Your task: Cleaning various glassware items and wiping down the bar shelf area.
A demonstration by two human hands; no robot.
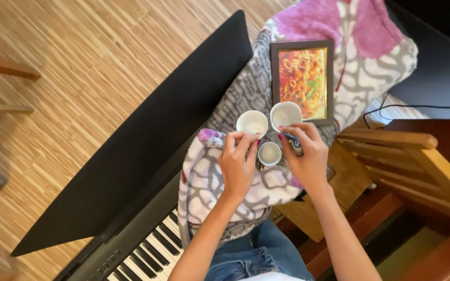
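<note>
Now left hand (238,161) by white cup (251,123), right hand (304,156) pinching blue item (294,144)

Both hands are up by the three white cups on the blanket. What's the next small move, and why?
Probably lower the right hand, which pinches a small blue object, toward the small cup just beside it. That cup sits between both hands; the left hand touches the left cup and looks placed to steady things.

I'm looking at three glossy white ceramic cups (270,136) sitting on a soft fleecy blanket (209,182); the piano (147,156) is showing matt black, the floor (79,62) smooth grained wood, the picture frame (302,47) dark wood.
</note>
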